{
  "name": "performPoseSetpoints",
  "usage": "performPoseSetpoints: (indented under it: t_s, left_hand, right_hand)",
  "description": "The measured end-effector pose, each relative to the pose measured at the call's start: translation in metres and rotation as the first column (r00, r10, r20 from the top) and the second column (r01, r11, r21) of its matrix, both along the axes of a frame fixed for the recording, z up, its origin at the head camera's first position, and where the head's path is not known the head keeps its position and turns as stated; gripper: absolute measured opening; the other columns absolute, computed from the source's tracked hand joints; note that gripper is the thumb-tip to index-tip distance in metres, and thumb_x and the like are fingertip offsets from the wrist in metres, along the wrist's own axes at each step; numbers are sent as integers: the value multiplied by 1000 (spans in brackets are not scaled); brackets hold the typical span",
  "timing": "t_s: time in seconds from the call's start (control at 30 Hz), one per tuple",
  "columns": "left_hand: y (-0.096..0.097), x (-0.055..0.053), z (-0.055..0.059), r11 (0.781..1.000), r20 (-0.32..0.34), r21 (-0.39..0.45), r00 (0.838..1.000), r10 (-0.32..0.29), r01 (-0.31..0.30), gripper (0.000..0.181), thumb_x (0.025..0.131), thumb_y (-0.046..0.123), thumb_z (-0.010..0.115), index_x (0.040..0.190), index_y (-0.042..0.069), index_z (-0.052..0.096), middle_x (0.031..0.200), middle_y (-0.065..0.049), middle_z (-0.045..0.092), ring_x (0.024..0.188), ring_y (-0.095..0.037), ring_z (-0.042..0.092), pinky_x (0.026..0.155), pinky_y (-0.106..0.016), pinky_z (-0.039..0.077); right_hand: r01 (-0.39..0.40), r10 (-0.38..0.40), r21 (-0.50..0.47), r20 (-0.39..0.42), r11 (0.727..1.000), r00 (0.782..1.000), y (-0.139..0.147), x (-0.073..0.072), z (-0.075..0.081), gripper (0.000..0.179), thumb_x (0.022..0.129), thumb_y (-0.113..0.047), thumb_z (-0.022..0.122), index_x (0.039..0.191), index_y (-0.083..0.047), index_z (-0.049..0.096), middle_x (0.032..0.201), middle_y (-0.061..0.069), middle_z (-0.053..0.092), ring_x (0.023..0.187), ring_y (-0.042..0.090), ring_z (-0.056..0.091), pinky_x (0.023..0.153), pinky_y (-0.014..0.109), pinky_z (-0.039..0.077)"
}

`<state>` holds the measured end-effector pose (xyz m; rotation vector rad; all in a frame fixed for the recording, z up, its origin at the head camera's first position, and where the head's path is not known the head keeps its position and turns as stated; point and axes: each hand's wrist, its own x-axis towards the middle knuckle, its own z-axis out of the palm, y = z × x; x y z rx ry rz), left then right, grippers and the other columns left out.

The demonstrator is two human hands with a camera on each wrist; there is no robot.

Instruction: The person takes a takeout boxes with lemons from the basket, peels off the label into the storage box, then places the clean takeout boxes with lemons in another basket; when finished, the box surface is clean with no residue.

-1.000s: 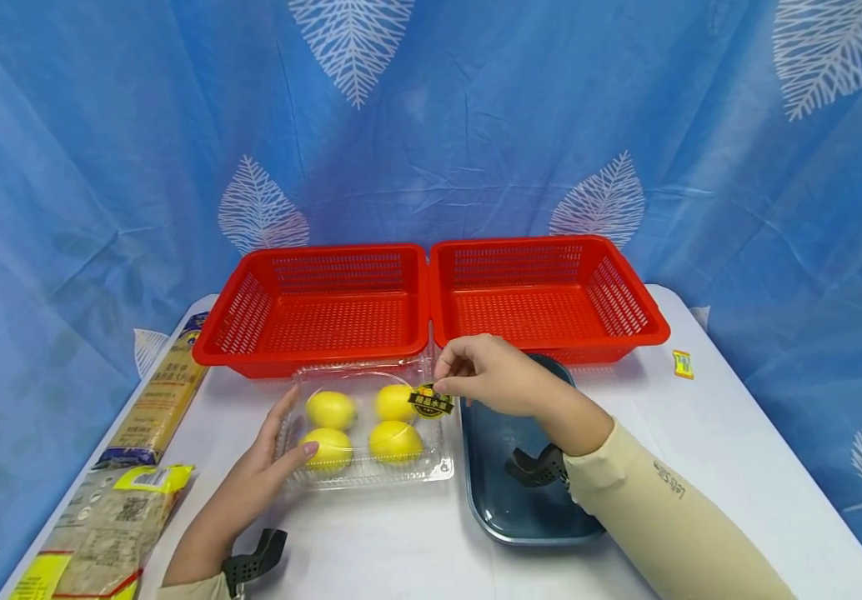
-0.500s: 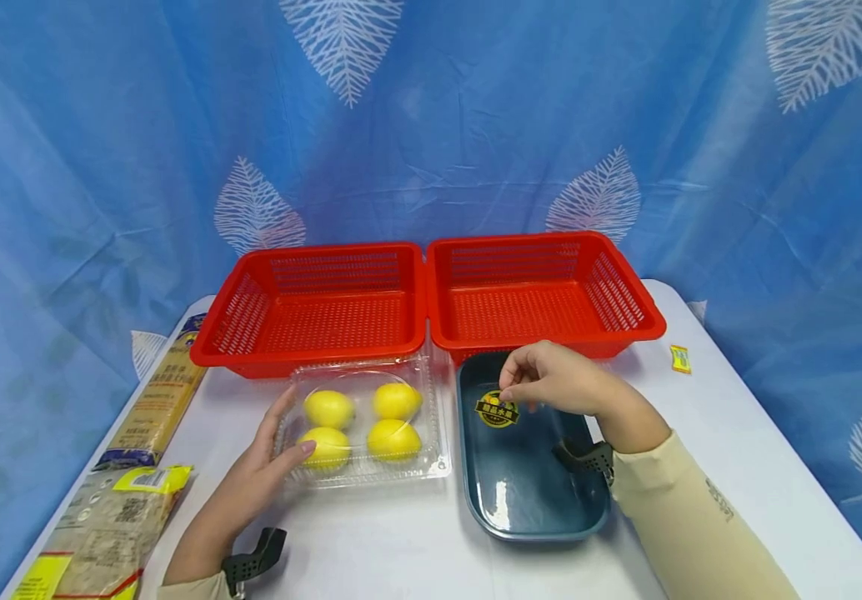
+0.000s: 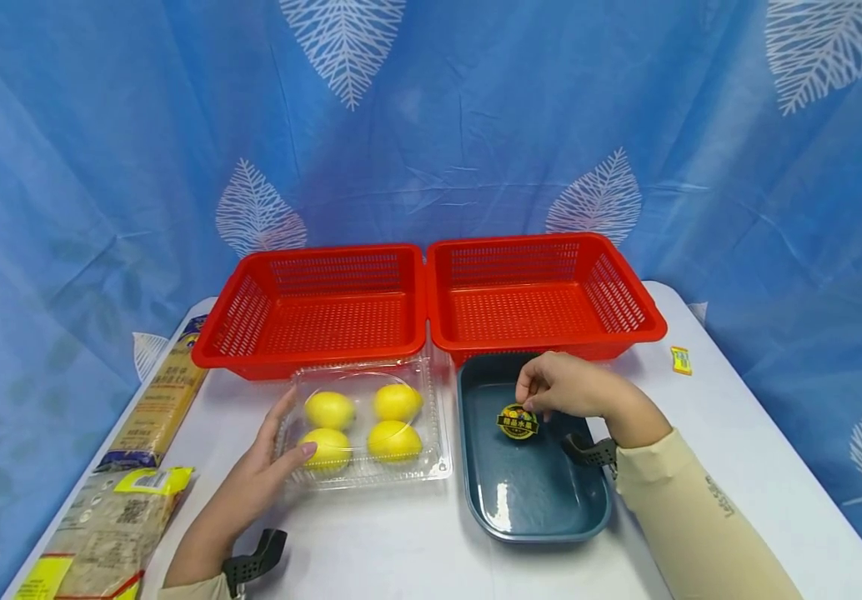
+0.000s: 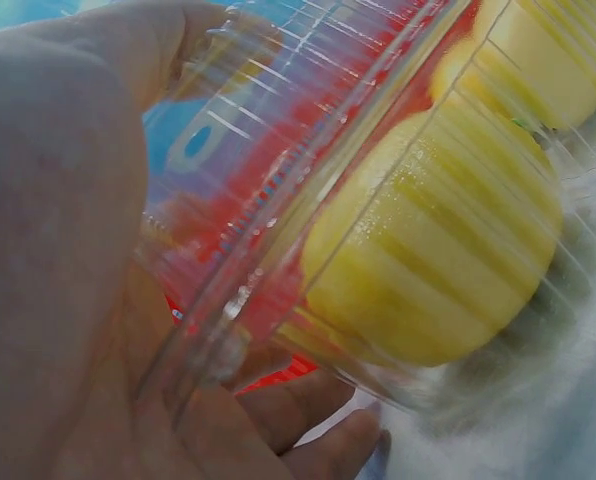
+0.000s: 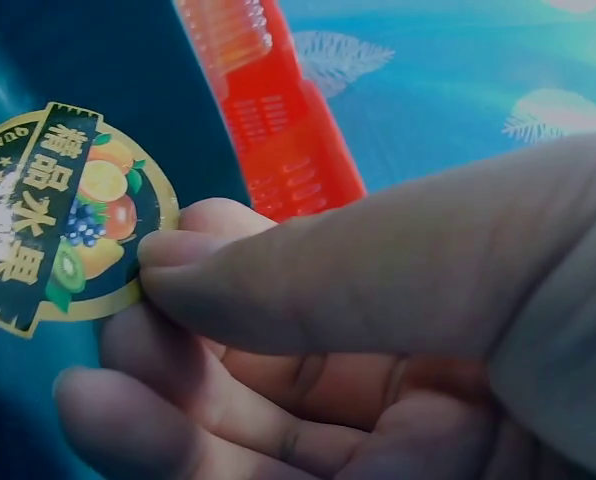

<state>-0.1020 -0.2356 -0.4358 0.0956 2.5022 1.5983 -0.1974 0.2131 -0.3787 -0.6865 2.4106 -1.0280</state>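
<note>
A clear plastic clamshell box (image 3: 401, 478) holds several yellow lemons (image 3: 395, 440) at the middle of the table. My left hand (image 3: 254, 471) grips its left side, the thumb on top over a lemon and the fingers behind and below the edge, as the left wrist view shows. Between thumb and index finger, my right hand (image 3: 573, 390) pinches a round black-and-gold fruit sticker (image 3: 515, 423). Printed fruit and lettering face up on the sticker (image 5: 78, 225) in the right wrist view. Hand and sticker are over a dark blue rectangular dish (image 3: 536, 508), right of the box.
Two red plastic baskets, a left one (image 3: 333, 325) and a right one (image 3: 536, 312), stand side by side behind. Along the left edge lie a long yellow packet (image 3: 157, 400) and a clear bag (image 3: 108, 521). A small yellow packet (image 3: 681, 360) lies far right.
My right hand has carried the sticker rightward, from over the box's right edge to over the dish. Through the last half second it shifted slightly further right. My left hand stays on the box.
</note>
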Motion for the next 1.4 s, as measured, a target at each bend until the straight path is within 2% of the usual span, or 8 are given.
performPoseSetpoints:
  t_s: [0.13, 0.43, 0.67, 0.9, 1.23, 1.4]
  left_hand:
    - [0, 0, 0, 1000, 2, 2, 1000, -4, 4, 92, 102, 34, 68, 171, 30, 6, 175, -12, 3, 157, -47, 1, 111, -81, 10]
    - [0, 0, -1, 1000, -13, -25, 1000, -6, 6, 90, 103, 37, 67, 171, 31, 7, 175, -11, 5, 157, -45, 3, 111, -80, 12]
    - [0, 0, 1, 1000, -20, -5, 1000, -21, 21, 90, 104, 34, 66, 171, 29, 6, 175, -13, 3, 156, -47, 3, 111, -81, 11]
    - [1, 0, 1, 1000, -16, 2, 1000, -7, 7, 92, 103, 32, 68, 171, 28, 7, 174, -15, 4, 155, -50, 6, 111, -79, 14]
    - [0, 0, 0, 1000, -15, -13, 1000, -4, 4, 92, 102, 34, 68, 171, 30, 7, 175, -15, 4, 156, -49, 4, 110, -81, 13]
    - [0, 0, 1, 1000, -9, -21, 1000, -3, 3, 92, 102, 35, 68, 171, 30, 6, 175, -14, 5, 156, -48, 3, 110, -82, 12]
  right_hand:
    - [-1, 1, 18, -1, 1000, 1000, -1, 0, -4, 9, 95, 1, 74, 93, -6, 69, 82, 5, 66, 70, 23, 63, 69, 39, 61]
    - [25, -19, 97, -58, 995, 998, -10, -1, -12, 13, 95, 5, 71, 91, -7, 69, 81, 3, 64, 68, 20, 60, 65, 34, 58]
    - [67, -56, 134, -79, 989, 995, -15, 1, -13, 13, 95, 4, 73, 90, -8, 69, 82, 2, 63, 68, 19, 59, 64, 33, 57]
    - [79, -65, 155, -96, 985, 993, -16, 0, -14, 12, 95, 3, 74, 91, -8, 70, 83, 2, 65, 68, 18, 59, 65, 33, 57]
    - [75, -56, 195, -101, 978, 993, -18, 1, -14, 12, 95, 3, 74, 104, -4, 76, 93, 2, 69, 69, 20, 64, 68, 33, 60]
    - [79, -58, 164, -134, 983, 989, -15, 1, -11, 15, 95, 0, 75, 110, -2, 77, 97, 3, 71, 69, 21, 65, 70, 33, 60]
